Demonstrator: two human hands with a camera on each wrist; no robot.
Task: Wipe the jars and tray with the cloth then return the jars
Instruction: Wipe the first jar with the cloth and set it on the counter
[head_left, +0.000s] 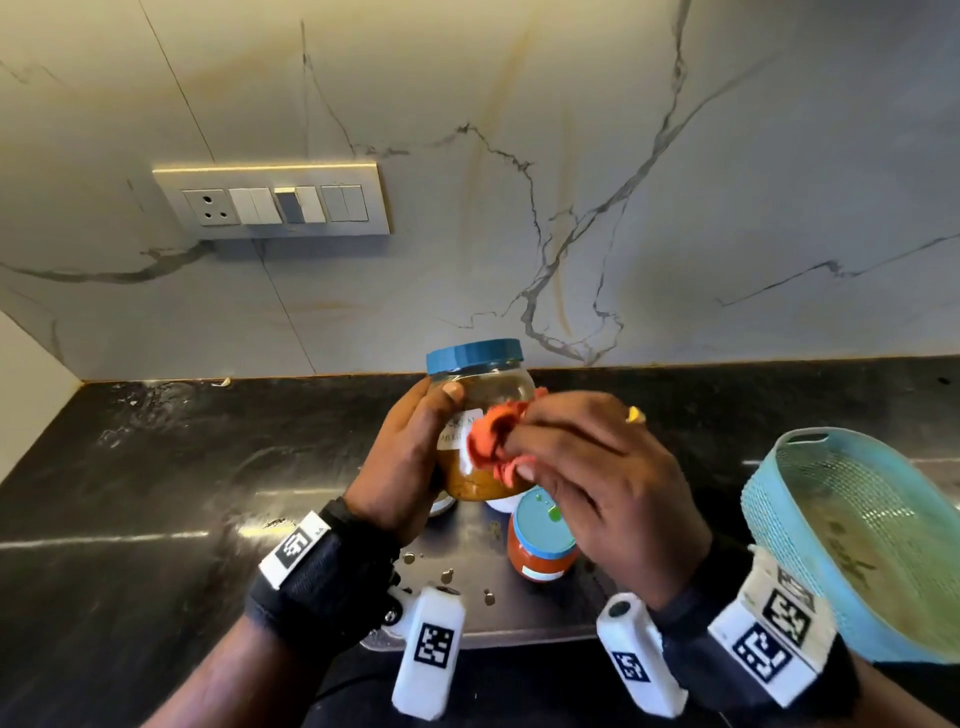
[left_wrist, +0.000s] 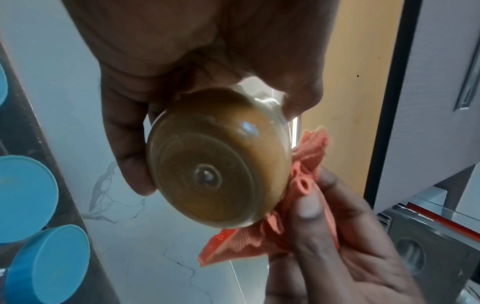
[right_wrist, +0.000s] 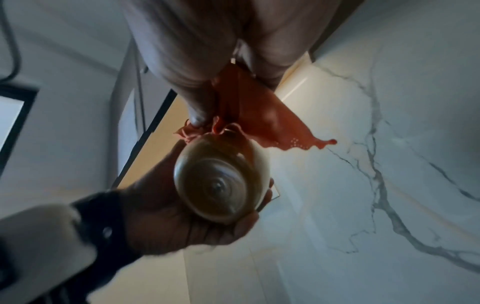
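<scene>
My left hand (head_left: 415, 447) grips a clear jar (head_left: 480, 384) with a blue lid and yellow-brown contents, held upright above the counter. Its round base (left_wrist: 207, 174) faces the left wrist camera, and the jar (right_wrist: 221, 181) shows from below in the right wrist view too. My right hand (head_left: 587, 467) holds a bunched orange cloth (head_left: 491, 441) against the jar's side, over its white label. The cloth (left_wrist: 306, 164) sits between my right fingers and the jar wall. A blue mesh tray (head_left: 857, 519) stands tilted at the right. A red-filled jar (head_left: 543, 540) with a blue lid stands on the counter below my hands.
The black counter (head_left: 156, 493) meets a marble wall with a switch panel (head_left: 275, 202). Water drops (head_left: 447, 574) lie near the red jar. Two more blue lids (left_wrist: 23, 197) show at the left edge of the left wrist view. Another jar is partly hidden under my hands.
</scene>
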